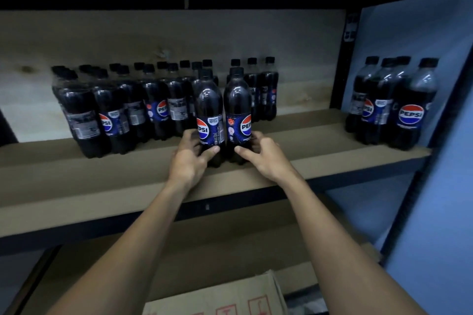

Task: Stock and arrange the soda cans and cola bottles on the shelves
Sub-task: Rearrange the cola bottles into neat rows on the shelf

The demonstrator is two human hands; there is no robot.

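Two dark cola bottles stand upright side by side near the middle of the brown shelf (76, 186). My left hand (190, 158) grips the base of the left bottle (208, 110). My right hand (263, 155) grips the base of the right bottle (237, 107). Behind and to the left, several more cola bottles (115, 107) stand in rows on the same shelf. A short row of three bottles (266, 89) stands just behind the right bottle. No soda cans are in view.
A separate cluster of cola bottles (391, 105) stands at the shelf's right end, beside a dark upright post (343, 59). A cardboard box (217, 296) sits on the lower level below my arms. Another shelf board runs overhead.
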